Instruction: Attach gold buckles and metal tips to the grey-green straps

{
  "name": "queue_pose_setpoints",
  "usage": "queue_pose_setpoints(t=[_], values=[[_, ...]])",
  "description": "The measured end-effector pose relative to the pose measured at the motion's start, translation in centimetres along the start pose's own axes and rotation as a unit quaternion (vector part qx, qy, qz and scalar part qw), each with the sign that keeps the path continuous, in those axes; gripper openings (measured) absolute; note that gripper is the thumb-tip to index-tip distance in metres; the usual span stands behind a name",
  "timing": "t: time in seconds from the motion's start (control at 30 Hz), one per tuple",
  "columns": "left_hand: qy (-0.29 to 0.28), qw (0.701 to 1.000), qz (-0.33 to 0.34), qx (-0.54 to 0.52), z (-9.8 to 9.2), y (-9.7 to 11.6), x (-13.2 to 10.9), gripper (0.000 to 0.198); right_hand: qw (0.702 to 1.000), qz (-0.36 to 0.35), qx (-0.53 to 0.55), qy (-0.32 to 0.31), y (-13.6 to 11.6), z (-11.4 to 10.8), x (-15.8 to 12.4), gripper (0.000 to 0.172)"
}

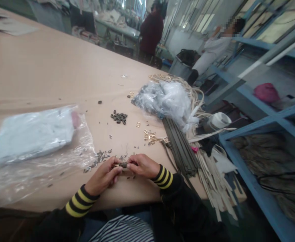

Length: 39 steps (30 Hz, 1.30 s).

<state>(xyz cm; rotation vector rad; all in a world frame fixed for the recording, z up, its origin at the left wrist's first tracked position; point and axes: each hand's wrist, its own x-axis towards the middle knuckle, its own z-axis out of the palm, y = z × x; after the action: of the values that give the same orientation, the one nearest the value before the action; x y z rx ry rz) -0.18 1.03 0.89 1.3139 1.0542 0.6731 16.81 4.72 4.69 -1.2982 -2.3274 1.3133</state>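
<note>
My left hand [103,176] and my right hand [142,165] meet near the front edge of the tan table [49,67]. Both pinch one small dark piece with a brass end [122,164] between their fingertips. Just behind the hands lie scattered small dark bits [100,157]. A little heap of dark pieces [119,117] sits farther back, and several brass buckles [150,136] lie to the right of it.
A clear plastic bag with a pale packet [34,134] lies at the left. A crumpled plastic bag [166,99], dark strips [180,148] and cream straps [213,174] pile at the table's right edge. Blue metal shelving [263,124] stands to the right. Two people stand far back.
</note>
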Motion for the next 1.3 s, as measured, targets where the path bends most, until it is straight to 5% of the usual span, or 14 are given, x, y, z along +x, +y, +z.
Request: queue_pose_setpoints(t=[0.37,0.8,0.93,1.07,1.17,1.3], values=[[-0.084,0.996,0.017,-0.022,1.2,0.8,1.1,0.02,0.98,0.055,0.176,-0.068,0.7,-0.7,-1.6,0.013],[-0.14,0.99,0.019,-0.004,2.1,0.9,3.2,0.017,0.997,0.041,0.044,0.051,2.0,-0.8,-2.8,0.007],[-0.047,0.999,0.025,-0.005,3.1,1.2,4.0,0.02,0.994,0.053,0.051,0.084,2.7,-2.5,-3.8,0.009],[0.087,0.995,0.03,0.04,3.1,0.8,4.5,0.026,0.974,0.122,0.013,0.191,5.0,-5.8,-4.9,0.013],[0.102,0.99,0.037,0.086,2.9,0.2,4.6,0.024,0.958,0.162,0.008,0.238,6.8,-7.7,-5.2,0.016],[0.127,0.973,0.115,0.154,2.9,0.0,4.7,0.02,0.96,0.171,0.049,0.218,6.8,-7.8,-5.1,0.013]])
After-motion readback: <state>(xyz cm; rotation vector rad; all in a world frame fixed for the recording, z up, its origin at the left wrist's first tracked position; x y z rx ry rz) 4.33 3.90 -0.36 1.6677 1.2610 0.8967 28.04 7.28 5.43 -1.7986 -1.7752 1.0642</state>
